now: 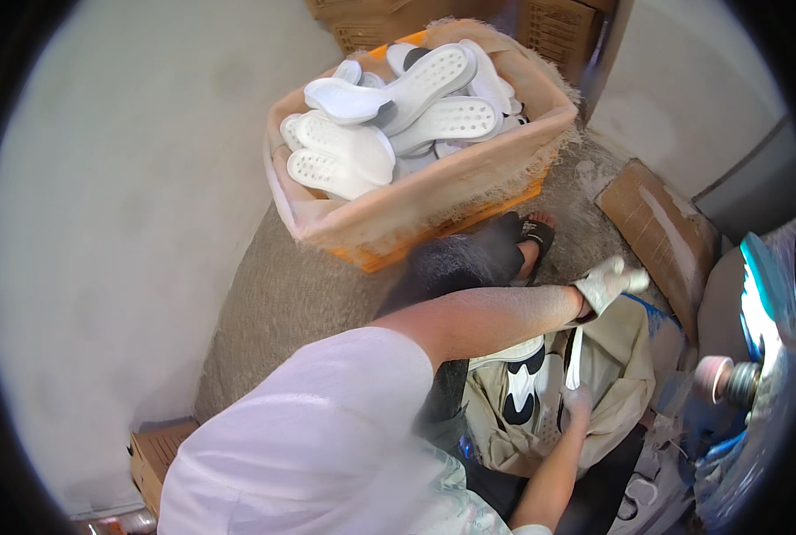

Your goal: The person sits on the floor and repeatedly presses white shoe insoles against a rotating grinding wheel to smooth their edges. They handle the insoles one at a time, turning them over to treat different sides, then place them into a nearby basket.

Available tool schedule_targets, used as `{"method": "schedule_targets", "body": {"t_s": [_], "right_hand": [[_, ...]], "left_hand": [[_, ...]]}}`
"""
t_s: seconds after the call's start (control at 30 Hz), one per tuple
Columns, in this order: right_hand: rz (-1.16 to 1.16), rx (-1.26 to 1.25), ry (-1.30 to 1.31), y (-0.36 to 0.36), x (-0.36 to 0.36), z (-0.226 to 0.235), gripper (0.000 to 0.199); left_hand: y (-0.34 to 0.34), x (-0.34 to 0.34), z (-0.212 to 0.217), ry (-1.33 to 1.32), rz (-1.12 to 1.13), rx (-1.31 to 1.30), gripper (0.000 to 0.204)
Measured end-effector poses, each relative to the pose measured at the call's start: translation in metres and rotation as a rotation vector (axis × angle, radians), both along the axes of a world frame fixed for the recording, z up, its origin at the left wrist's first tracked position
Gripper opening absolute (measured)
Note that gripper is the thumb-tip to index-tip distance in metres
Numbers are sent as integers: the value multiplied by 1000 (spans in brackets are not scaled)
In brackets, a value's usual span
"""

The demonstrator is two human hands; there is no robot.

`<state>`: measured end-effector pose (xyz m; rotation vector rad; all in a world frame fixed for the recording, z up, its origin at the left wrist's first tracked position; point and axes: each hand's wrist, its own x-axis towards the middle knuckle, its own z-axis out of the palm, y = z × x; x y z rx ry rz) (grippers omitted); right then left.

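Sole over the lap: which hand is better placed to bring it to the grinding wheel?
Probably right: the right hand grips the sole low, nearer the wheel; the gloved left hand sits above it, farther off.

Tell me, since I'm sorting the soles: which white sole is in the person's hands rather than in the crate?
The thin white sole seen edge-on between the gloved left hand and right hand, over the beige bag; the rest fill the crate.

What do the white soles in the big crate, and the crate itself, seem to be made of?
The white soles look like matte moulded foam or rubber: dull surface, rows of small pits. The crate seems orange plastic, smooth at its lower edge, under a dusty beige liner, probably cloth or paper.
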<state>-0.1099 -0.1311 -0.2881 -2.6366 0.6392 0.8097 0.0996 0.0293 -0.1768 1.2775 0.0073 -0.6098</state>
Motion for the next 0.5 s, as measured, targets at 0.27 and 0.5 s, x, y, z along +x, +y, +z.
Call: {"method": "schedule_targets", "body": {"t_s": [0.27, 0.5], "right_hand": [[-202, 423, -391, 65, -90, 189, 54], [-1003, 1426, -1162, 48, -107, 212, 63]], "left_hand": [[-23, -53, -27, -260, -677, 174, 18], [-12, -46, 127, 395, 9, -694, 36]]}}
